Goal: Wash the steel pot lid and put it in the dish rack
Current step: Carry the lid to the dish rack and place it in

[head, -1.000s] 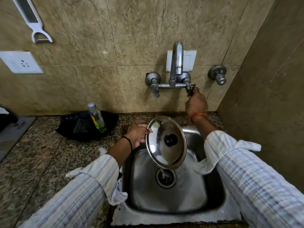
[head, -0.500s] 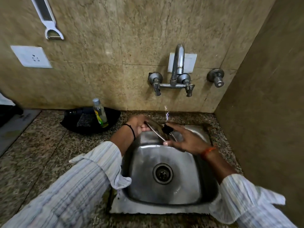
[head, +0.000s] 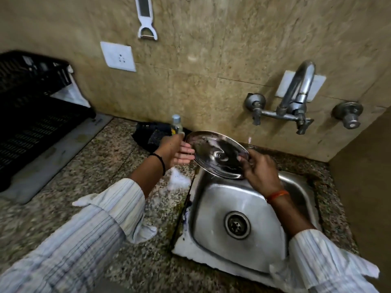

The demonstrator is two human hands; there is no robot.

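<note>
Glossy steel lid [head: 218,154] and sink [head: 243,199]; speckled granite counter [head: 95,170]; black plastic rack [head: 31,106].

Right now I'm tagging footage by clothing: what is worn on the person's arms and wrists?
Both arms wear loose, pale long sleeves with thin dark stripes, pushed up the forearms. The left hand has a thin black band at its wrist; the right hand has an orange thread band. No gloves or rings visible.
</note>
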